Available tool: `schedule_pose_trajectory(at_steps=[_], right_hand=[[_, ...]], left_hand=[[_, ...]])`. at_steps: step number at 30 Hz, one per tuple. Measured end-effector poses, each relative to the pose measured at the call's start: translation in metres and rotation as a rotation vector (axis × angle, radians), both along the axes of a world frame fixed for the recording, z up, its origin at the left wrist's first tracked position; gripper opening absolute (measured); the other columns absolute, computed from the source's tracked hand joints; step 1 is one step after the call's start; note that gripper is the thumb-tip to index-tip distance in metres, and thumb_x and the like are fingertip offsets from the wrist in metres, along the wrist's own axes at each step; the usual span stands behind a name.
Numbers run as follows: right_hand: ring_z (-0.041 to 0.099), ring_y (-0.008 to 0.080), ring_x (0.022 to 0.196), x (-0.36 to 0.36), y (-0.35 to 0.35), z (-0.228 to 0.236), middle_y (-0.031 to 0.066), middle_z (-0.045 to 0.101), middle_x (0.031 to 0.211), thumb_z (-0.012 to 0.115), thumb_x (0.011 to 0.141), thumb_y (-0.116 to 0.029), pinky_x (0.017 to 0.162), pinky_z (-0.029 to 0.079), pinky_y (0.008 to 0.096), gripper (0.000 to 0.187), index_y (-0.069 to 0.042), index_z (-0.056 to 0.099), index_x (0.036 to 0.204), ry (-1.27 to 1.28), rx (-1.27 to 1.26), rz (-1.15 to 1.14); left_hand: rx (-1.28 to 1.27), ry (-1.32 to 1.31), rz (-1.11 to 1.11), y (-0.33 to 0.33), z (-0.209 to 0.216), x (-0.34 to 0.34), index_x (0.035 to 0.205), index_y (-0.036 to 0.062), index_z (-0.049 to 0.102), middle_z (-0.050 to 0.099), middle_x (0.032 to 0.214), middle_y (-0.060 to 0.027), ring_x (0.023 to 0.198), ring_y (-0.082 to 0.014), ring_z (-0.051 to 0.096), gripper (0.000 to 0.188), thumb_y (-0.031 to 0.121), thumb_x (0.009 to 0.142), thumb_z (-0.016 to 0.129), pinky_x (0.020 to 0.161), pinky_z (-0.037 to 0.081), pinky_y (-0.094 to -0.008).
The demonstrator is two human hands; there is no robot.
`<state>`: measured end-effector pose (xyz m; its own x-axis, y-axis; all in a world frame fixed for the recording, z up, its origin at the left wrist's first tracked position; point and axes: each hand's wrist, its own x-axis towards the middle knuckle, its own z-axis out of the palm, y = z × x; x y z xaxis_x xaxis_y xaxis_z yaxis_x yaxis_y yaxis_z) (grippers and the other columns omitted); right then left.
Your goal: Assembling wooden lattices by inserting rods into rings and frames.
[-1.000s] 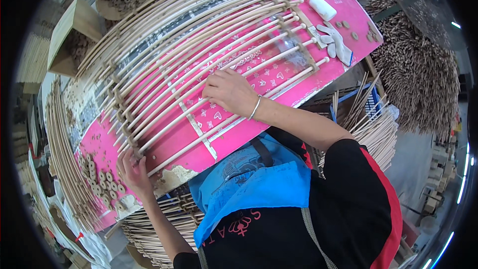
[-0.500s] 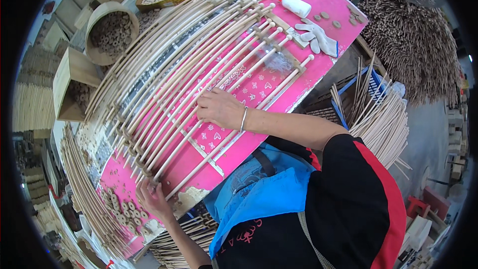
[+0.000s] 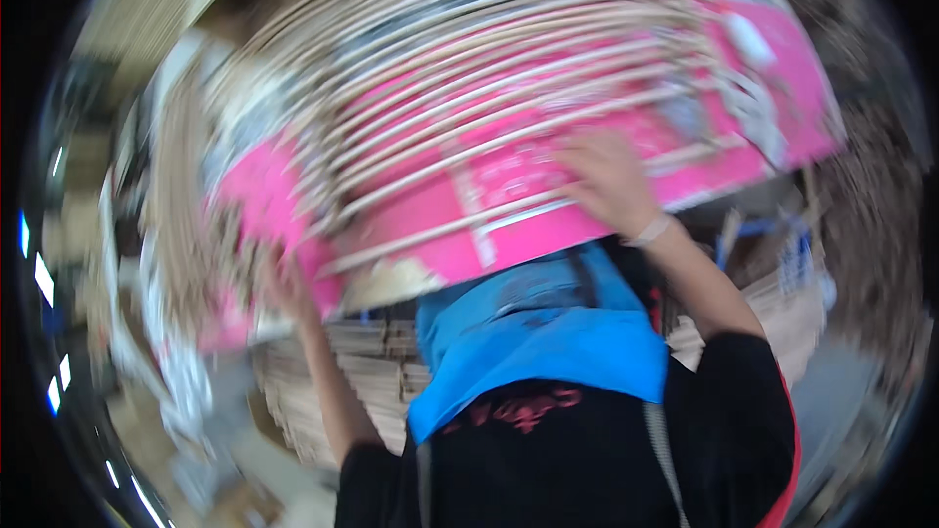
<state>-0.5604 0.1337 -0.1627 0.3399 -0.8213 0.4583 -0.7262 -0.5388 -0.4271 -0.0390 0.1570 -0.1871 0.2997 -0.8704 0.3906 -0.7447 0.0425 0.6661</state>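
The picture is heavily motion-blurred. A frame of long bent cane rods point(image 3: 469, 127) lies across a pink-covered table point(image 3: 782, 137). My right hand point(image 3: 611, 181) rests on the rods near the table's near edge, fingers spread over them. At the table's left corner my left hand point(image 3: 289, 284) touches the edge by the rod ends. Whether either hand grips a rod is lost in the blur. A blue apron point(image 3: 538, 342) over a black top fills the lower middle.
Bundles of cane sticks point(image 3: 323, 372) lie stacked under the table's near edge, and more stand at the right point(image 3: 792, 303). A white object point(image 3: 753, 39) sits on the far right of the table. The left side is blurred clutter.
The view has swung sharply and blurred. My right hand has shifted to the right along the rods near the table edge. My left hand stays at the left corner.
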Motion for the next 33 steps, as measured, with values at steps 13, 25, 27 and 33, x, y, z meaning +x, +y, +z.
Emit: schedule_pose_trajectory(at_steps=[13, 25, 27, 33], right_hand=[[0.062, 0.0307, 0.09, 0.01, 0.012, 0.018, 0.0112, 0.064, 0.091, 0.077, 0.081, -0.011, 0.077, 0.048, 0.0412, 0.015, -0.004, 0.071, 0.092, 0.008, 0.248, 0.093], [0.063, 0.0265, 0.077, 0.025, -0.014, 0.025, 0.0113, 0.063, 0.085, 0.074, 0.086, -0.003, 0.067, 0.049, 0.0363, 0.011, -0.001, 0.07, 0.095, -0.125, 0.36, 0.015], [0.064, 0.0264, 0.078, 0.03, -0.017, 0.027, 0.0112, 0.063, 0.085, 0.074, 0.086, -0.003, 0.068, 0.049, 0.0361, 0.011, -0.001, 0.07, 0.095, -0.125, 0.355, 0.008], [0.065, 0.0266, 0.082, 0.041, -0.026, 0.031, 0.0112, 0.065, 0.086, 0.074, 0.086, -0.004, 0.07, 0.05, 0.0352, 0.01, -0.001, 0.071, 0.095, -0.139, 0.329, 0.046]], left_hand=[[0.058, 0.069, 0.198, -0.023, 0.034, 0.083, 0.137, 0.0067, 0.063, 0.073, 0.105, -0.009, 0.093, -0.0166, 0.069, 0.039, 0.01, 0.099, 0.067, 0.084, 0.055, -0.0307], [0.364, -0.873, 0.301, -0.133, 0.027, 0.131, 0.115, 0.0143, 0.071, 0.072, 0.115, -0.0046, 0.12, -0.0283, 0.062, 0.026, 0.019, 0.09, 0.069, 0.1, 0.041, -0.0473], [0.307, -0.854, 0.304, -0.134, 0.022, 0.135, 0.117, 0.0148, 0.071, 0.071, 0.113, -0.0044, 0.119, -0.0284, 0.062, 0.027, 0.018, 0.09, 0.068, 0.1, 0.041, -0.0473], [0.189, -0.909, 0.285, -0.13, 0.02, 0.137, 0.12, 0.0165, 0.072, 0.07, 0.116, -0.0043, 0.118, -0.0272, 0.063, 0.03, 0.015, 0.091, 0.064, 0.097, 0.041, -0.0468]])
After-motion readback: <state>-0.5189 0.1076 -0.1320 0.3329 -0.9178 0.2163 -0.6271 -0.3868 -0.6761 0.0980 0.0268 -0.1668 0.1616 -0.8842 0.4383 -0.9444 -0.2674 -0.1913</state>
